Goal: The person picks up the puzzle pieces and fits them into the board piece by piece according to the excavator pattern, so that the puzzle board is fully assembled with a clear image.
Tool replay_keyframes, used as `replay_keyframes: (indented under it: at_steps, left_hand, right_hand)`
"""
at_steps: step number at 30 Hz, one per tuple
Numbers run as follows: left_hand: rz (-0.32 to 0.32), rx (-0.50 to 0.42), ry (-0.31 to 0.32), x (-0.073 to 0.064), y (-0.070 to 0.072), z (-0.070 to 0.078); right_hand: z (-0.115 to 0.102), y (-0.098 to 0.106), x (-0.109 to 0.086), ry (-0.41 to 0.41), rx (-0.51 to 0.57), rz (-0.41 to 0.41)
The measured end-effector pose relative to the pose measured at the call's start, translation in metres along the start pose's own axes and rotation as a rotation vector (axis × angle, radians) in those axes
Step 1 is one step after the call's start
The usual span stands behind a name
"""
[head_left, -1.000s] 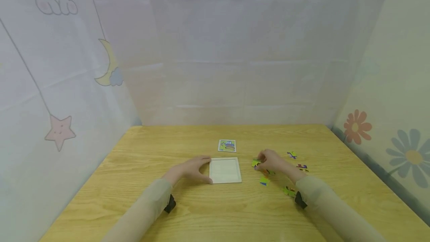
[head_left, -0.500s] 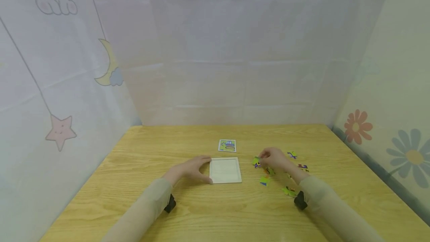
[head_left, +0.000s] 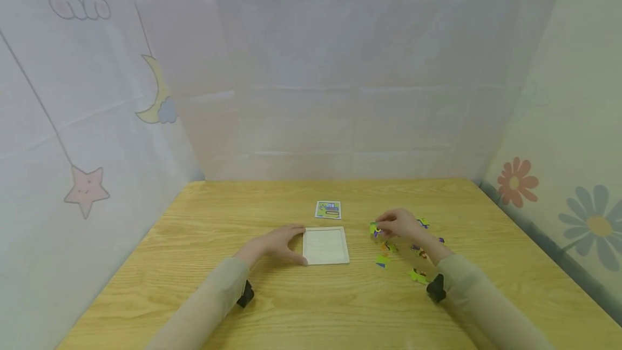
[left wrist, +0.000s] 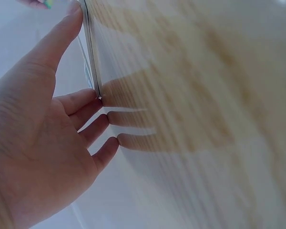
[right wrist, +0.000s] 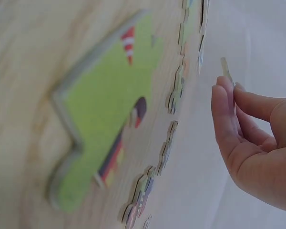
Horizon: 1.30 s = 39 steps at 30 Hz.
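Observation:
My right hand (head_left: 400,224) pinches a green and purple jigsaw puzzle piece (head_left: 373,229) between thumb and fingers, raised over the table. In the right wrist view that piece (right wrist: 224,66) shows edge-on, standing up from the fingertips. A square white puzzle tray (head_left: 325,247) with a raised rim lies flat in front of me, bare inside. Along its left side rests my left hand (head_left: 277,244), thumb at the near corner and fingers at the far one. The left wrist view shows the thumb against the tray's edge (left wrist: 91,52) and the other fingertips down on the table.
Behind the tray lies a square picture card (head_left: 328,209). Several loose puzzle pieces are scattered on the right, among them a green and blue one (head_left: 382,261) and a green one (head_left: 418,275) near my right wrist. Cloth walls enclose the wooden table (head_left: 311,307).
My right hand has lifted the puzzle piece off the table, drawing it slightly up and to the right; the piece has turned in the fingers. The left hand and tray have stayed put.

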<state>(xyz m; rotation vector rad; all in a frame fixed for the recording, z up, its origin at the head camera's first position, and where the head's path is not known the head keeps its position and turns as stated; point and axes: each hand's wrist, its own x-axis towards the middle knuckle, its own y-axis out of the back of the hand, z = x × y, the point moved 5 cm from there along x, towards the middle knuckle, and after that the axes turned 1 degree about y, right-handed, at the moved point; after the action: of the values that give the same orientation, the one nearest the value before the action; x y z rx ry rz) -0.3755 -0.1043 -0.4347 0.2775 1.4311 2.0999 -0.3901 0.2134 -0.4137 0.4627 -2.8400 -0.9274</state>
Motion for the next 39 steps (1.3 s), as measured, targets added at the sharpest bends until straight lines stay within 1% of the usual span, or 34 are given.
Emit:
replay_keyframes:
  at_steps: [2,3,8,15,21,27,35,39]
  left_hand:
    - [0.000,0.003,0.000,0.000,0.000,0.000]
    - [0.000,0.004,-0.001,0.000,0.000,0.000]
    - [0.001,0.004,0.002,0.001,0.000,-0.001]
    - [-0.003,0.004,0.006,0.002,-0.004,-0.004]
    - [-0.019,0.005,0.018,0.002,-0.005,-0.003]
    - [-0.013,-0.004,0.025,0.002,-0.004,-0.002]
    - [-0.007,-0.016,0.015,0.002,-0.003,-0.002]
    - [-0.007,-0.025,0.011,0.002,-0.001,0.001]
  right_hand:
    - [0.000,0.000,0.001,-0.010,0.012,-0.002]
    - [0.001,0.000,0.002,-0.030,0.029,0.001]
    - [0.003,-0.002,0.004,-0.055,0.053,0.003]
    - [0.000,-0.008,0.006,-0.065,0.103,0.001]
    - [-0.003,-0.013,0.009,-0.079,0.100,0.013]
    - [-0.012,-0.018,0.013,-0.058,0.144,0.002]
    - [-0.021,-0.028,0.018,-0.030,0.182,-0.029]
    - [-0.027,-0.032,0.020,-0.002,0.206,-0.048]
